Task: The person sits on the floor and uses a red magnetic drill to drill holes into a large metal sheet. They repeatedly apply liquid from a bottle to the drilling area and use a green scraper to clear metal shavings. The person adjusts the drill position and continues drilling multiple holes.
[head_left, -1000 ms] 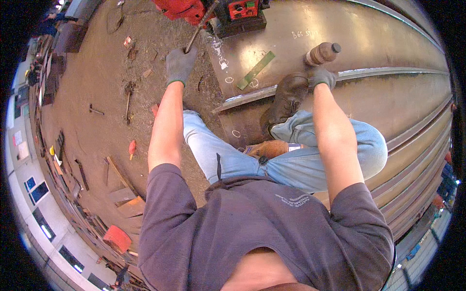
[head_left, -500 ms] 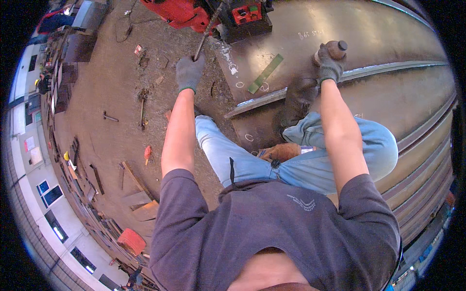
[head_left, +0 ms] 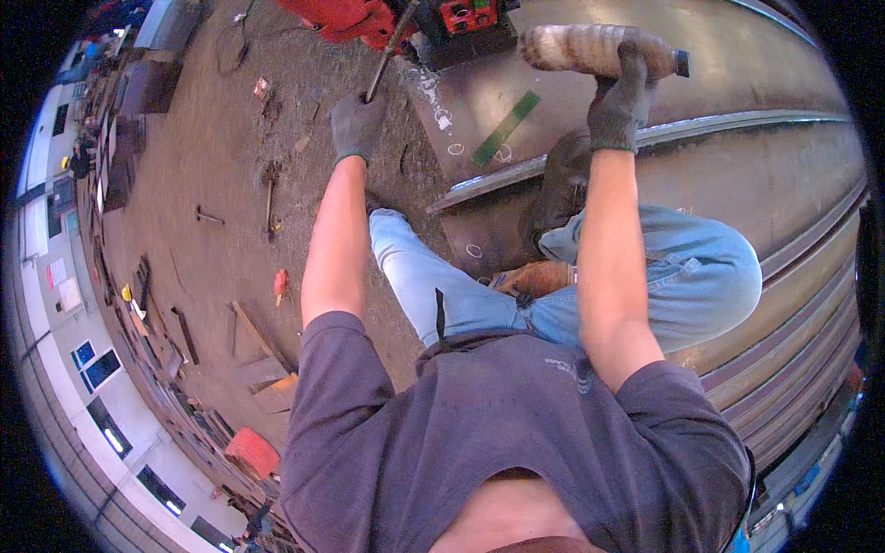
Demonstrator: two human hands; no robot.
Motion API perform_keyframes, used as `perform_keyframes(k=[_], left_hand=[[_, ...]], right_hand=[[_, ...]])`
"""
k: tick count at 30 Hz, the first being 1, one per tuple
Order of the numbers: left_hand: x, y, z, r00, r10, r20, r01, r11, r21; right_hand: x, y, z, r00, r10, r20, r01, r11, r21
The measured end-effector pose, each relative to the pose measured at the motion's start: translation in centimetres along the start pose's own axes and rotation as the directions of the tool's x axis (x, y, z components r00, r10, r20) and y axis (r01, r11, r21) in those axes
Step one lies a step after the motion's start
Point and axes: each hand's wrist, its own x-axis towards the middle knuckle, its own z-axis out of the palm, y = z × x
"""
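Note:
My left hand, in a grey glove, is closed around the lower end of a dark metal rod. The rod runs up to a red machine whose red control panel sits at the top of the view. In my gloved right hand is a ribbed clear plastic bottle with brownish contents and a dark cap. The bottle lies almost level above the steel plate, its cap to the right and its base toward the machine.
A green flat strip lies on the plate near a raised steel edge. My boot rests by that edge. On the dirty floor to the left are a hammer-shaped tool, a red-headed object and scrap boards.
The bottle has swung from pointing lengthwise toward the camera to lying sideways, and my right hand has risen slightly away from me. My left hand has shifted only slightly, still on the rod.

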Motion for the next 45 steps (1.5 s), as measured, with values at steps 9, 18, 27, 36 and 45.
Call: perform_keyframes(k=[9,18,27,36,45], left_hand=[[0.8,-0.3,0.5,0.991,0.126,-0.038,-0.125,0.991,0.038],[0.9,0.8,0.7,0.983,0.175,-0.055,-0.173,0.984,0.040],[0.2,-0.2,0.6,0.992,0.120,-0.051,-0.119,0.993,0.007],[0.6,-1.6,0.9,0.998,0.063,-0.025,-0.062,0.996,0.063],[0.1,0.2,-0.2,0.991,0.132,-0.022,-0.132,0.991,0.008]], right_hand=[[-8.5,4.7,-1.0,0.652,0.740,0.166,-0.732,0.671,-0.116],[-13.3,11.1,-2.6,0.203,0.932,0.301,-0.901,0.298,-0.315],[-14.0,7.1,0.8,0.276,0.937,0.215,-0.751,0.350,-0.560],[-14.6,9.0,-0.2,0.318,0.906,0.280,-0.664,0.423,-0.616],[-14.2,12.9,-2.7,0.204,0.947,0.248,-0.833,0.301,-0.464]])
